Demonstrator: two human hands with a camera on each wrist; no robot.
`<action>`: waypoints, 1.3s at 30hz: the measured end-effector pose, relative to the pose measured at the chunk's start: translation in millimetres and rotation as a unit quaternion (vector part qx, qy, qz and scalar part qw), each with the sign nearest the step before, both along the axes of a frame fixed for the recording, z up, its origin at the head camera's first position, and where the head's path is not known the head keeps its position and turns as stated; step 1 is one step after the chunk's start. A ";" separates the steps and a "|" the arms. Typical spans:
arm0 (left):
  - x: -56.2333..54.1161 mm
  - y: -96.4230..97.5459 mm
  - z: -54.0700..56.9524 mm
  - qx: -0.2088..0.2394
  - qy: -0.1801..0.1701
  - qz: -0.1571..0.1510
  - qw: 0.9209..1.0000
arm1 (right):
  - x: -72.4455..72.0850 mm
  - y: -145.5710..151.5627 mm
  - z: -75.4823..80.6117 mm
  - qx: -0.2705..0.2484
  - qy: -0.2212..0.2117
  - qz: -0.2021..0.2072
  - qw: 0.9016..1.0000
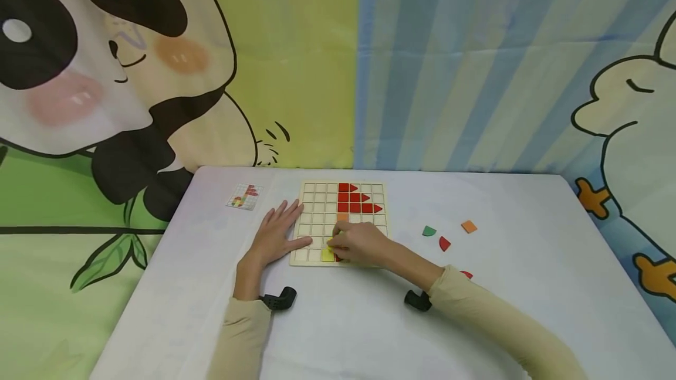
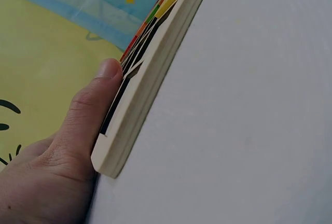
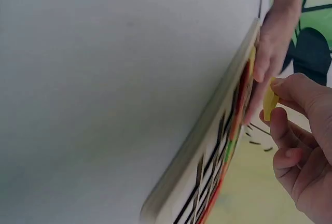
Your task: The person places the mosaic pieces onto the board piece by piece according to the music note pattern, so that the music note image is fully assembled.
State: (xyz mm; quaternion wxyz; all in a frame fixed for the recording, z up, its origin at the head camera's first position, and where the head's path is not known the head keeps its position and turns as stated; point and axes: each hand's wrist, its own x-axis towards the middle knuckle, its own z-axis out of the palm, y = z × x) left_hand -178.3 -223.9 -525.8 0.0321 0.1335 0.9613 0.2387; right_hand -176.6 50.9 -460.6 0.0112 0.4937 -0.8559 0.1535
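Observation:
A wooden grid board (image 1: 315,216) lies flat on the table, with rows of red pieces (image 1: 355,207) in its upper right part. Below them sits an orange piece (image 1: 342,216), and a yellow piece (image 1: 327,255) fills a cell near the bottom edge. My left hand (image 1: 274,234) rests against the board's left side, fingers extended and thumb on its edge. Over the lower cells, my right hand (image 1: 361,243) pinches a small yellow piece (image 3: 270,99) between thumb and fingers. In the right wrist view this piece is held just off the board. The right hand hides some cells.
A printed pattern card (image 1: 244,197) lies left of the board. To the right are loose pieces: a green one (image 1: 429,231), a red one (image 1: 445,243) and an orange square (image 1: 469,226). Another red piece (image 1: 467,274) is partly hidden by the right sleeve.

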 end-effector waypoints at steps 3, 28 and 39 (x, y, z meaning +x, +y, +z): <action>0.1 2.3 -1.1 0.001 0.001 -0.001 1.000 | -1.9 -12.9 -2.4 0.042 -0.003 -0.003 0.999; 0.2 8.0 -2.0 0.002 0.002 0.006 1.000 | 50.7 57.1 14.6 0.012 -0.103 -0.071 0.992; -0.7 4.3 1.8 -0.004 -0.009 0.007 1.000 | 82.0 192.6 12.8 0.026 -0.084 -0.240 0.967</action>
